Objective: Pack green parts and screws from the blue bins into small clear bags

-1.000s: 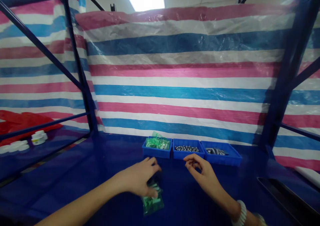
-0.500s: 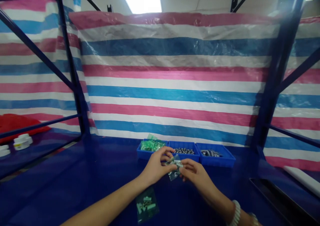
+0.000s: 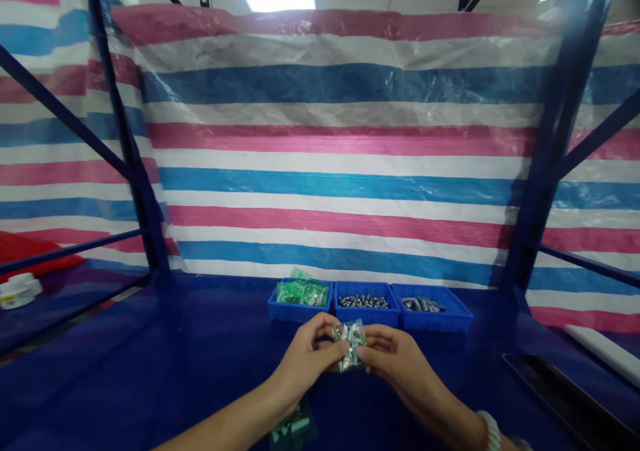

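Observation:
Both my hands hold one small clear plastic bag [image 3: 349, 343] above the blue table [image 3: 175, 351]. My left hand [image 3: 309, 358] pinches its left edge and my right hand [image 3: 395, 360] pinches its right edge. A filled green bag [image 3: 293, 428] lies on the table under my left forearm, partly hidden. Behind my hands stand three blue bins in a row: the left bin [image 3: 299, 302] holds green bags, the middle bin [image 3: 366, 304] holds small dark metal parts, the right bin [image 3: 434, 308] holds grey parts.
A striped pink, blue and white tarp [image 3: 340, 158] closes off the back and sides. Dark blue rack posts [image 3: 545, 171] stand left and right. White round containers [image 3: 15, 290] sit on the neighbouring shelf at left. A dark tray [image 3: 565, 391] lies at the right edge.
My left hand left the green bag on the table and came up to meet my right hand; the two now grip the small clear bag closer to me.

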Available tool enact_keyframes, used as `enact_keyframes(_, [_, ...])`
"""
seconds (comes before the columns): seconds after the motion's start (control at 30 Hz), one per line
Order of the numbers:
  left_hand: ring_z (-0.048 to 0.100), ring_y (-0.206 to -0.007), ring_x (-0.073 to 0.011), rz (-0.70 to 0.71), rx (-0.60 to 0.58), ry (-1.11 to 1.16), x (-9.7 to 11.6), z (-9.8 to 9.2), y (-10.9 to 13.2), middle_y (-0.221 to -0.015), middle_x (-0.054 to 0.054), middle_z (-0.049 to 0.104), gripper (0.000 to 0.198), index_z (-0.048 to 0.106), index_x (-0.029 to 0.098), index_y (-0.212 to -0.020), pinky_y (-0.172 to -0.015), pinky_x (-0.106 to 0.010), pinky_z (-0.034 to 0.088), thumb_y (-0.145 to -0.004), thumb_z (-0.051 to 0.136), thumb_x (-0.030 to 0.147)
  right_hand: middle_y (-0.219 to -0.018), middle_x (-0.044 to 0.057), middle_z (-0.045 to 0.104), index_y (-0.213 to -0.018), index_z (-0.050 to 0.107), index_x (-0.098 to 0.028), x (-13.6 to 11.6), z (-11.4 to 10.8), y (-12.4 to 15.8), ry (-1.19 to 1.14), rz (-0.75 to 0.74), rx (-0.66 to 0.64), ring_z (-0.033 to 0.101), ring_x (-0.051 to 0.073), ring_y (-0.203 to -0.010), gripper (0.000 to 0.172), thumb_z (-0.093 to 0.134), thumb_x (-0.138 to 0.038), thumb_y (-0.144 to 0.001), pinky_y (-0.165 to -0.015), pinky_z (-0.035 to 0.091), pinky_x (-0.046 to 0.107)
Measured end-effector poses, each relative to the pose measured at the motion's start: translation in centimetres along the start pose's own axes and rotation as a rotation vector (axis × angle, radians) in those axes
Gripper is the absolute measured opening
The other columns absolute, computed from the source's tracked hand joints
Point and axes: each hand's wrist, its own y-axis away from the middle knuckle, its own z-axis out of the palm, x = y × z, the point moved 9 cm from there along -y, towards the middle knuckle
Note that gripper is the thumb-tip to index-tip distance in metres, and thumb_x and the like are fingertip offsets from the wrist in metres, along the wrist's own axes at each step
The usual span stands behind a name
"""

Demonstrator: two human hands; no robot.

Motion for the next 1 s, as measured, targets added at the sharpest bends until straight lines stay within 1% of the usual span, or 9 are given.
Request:
enact_keyframes(0.1, [0.064, -0.084, -0.0197, 0.518, 0.012, -0.44, 4.8, 0.1, 1.7, -0.087, -0.004, 0.065, 0.009, 0.06, 0.022, -0.08, -0.076, -0.035, 0.053, -0.08, 0.06, 0.013, -0.08, 0.005, 0.068, -0.071, 0.066, -0.02, -3.6, -0.6, 0.9, 0.286, -0.349, 0.077, 0.065, 0.022, -0.079, 0.005, 0.07, -0.023, -0.072, -0.074, 0.053, 0.036])
enact_keyframes(0.2, [0.062, -0.098, -0.0225, 1.061, -0.025, -0.827, 8.0, 1.8, 5.3, -0.095, -0.003, 0.069, 0.025, 0.065, 0.026, -0.082, -0.091, -0.042, 0.047, -0.081, 0.053, 0.004, -0.093, 0.006, 0.067, -0.065, 0.067, -0.025, -7.4, 0.3, 3.5, 0.605, -0.751, 0.12, 0.061, 0.025, -0.097, 0.022, 0.057, -0.011, -0.078, -0.089, 0.047, 0.044])
enact_keyframes(0.27, [0.064, -0.096, -0.0219, 1.226, -0.043, -0.926, 8.6, 2.3, 6.8, -0.095, -0.002, 0.07, 0.027, 0.065, 0.027, -0.088, -0.092, -0.043, 0.046, -0.081, 0.054, 0.003, -0.098, 0.005, 0.068, -0.067, 0.068, -0.028, -8.6, 0.8, 4.8, 0.708, -0.891, 0.14, 0.058, 0.027, -0.104, 0.028, 0.053, -0.007, -0.079, -0.093, 0.044, 0.048])
enact_keyframes(0.37, [0.064, -0.091, -0.0209, 1.101, -0.035, -0.817, 8.6, 2.1, 6.1, -0.093, -0.004, 0.069, 0.023, 0.063, 0.025, -0.09, -0.086, -0.039, 0.05, -0.081, 0.056, 0.005, -0.091, 0.005, 0.069, -0.069, 0.064, -0.026, -8.7, 0.8, 4.7, 0.678, -0.874, 0.128, 0.06, 0.027, -0.096, 0.025, 0.053, -0.007, -0.08, -0.088, 0.047, 0.046])
enact_keyframes(0.5, [0.061, -0.069, -0.016, 0.561, 0.04, -0.495, 5.5, 0.3, 2.1, -0.076, -0.002, 0.062, 0.002, 0.057, 0.021, -0.084, -0.064, -0.029, 0.052, -0.085, 0.058, 0.023, -0.079, 0.003, 0.066, -0.084, 0.06, -0.023, -6.0, 0.1, 2.0, 0.521, -0.551, 0.077, 0.064, 0.021, -0.077, 0.005, 0.061, -0.019, -0.081, -0.072, 0.051, 0.034])
enact_keyframes(0.57, [0.059, -0.063, -0.0142, 0.408, 0.098, -0.429, 4.4, -1.4, 0.3, -0.07, 0.0, 0.06, 0.011, 0.056, 0.02, -0.083, -0.059, -0.026, 0.05, -0.084, 0.059, 0.031, -0.079, 0.003, 0.066, -0.093, 0.059, -0.021, -4.7, -0.4, 1.0, 0.423, -0.421, 0.073, 0.065, 0.02, -0.077, 0.013, 0.062, -0.026, -0.082, -0.072, 0.052, 0.032])
enact_keyframes(0.67, [0.062, -0.072, -0.0152, 0.408, 0.248, -0.459, 5.9, -6.0, -2.6, -0.077, 0.0, 0.062, 0.014, 0.055, 0.019, -0.086, -0.065, -0.026, 0.05, -0.08, 0.06, 0.031, -0.077, 0.003, 0.065, -0.098, 0.057, -0.019, -3.6, -1.3, 0.2, 0.294, -0.344, 0.098, 0.067, 0.021, -0.079, 0.019, 0.059, -0.032, -0.084, -0.075, 0.052, 0.033])
enact_keyframes(0.83, [0.062, -0.08, -0.0172, 0.437, 0.329, -0.564, 9.4, -13.7, -8.0, -0.08, -0.002, 0.064, 0.013, 0.057, 0.018, -0.087, -0.074, -0.029, 0.049, -0.078, 0.06, 0.027, -0.075, 0.003, 0.065, -0.092, 0.06, -0.018, -3.4, -2.0, -0.2, 0.254, -0.334, 0.132, 0.067, 0.021, -0.077, 0.019, 0.061, -0.035, -0.082, -0.073, 0.052, 0.033])
enact_keyframes(1.0, [0.067, -0.079, -0.0195, 0.41, 0.208, -0.714, 7.9, -15.3, -10.0, -0.076, -0.004, 0.072, 0.01, 0.067, 0.016, -0.073, -0.077, -0.03, 0.052, -0.072, 0.066, 0.026, -0.073, 0.003, 0.065, -0.087, 0.062, -0.018, -3.3, -2.1, -0.3, 0.255, -0.344, 0.139, 0.067, 0.021, -0.074, 0.018, 0.063, -0.034, -0.08, -0.07, 0.053, 0.032])
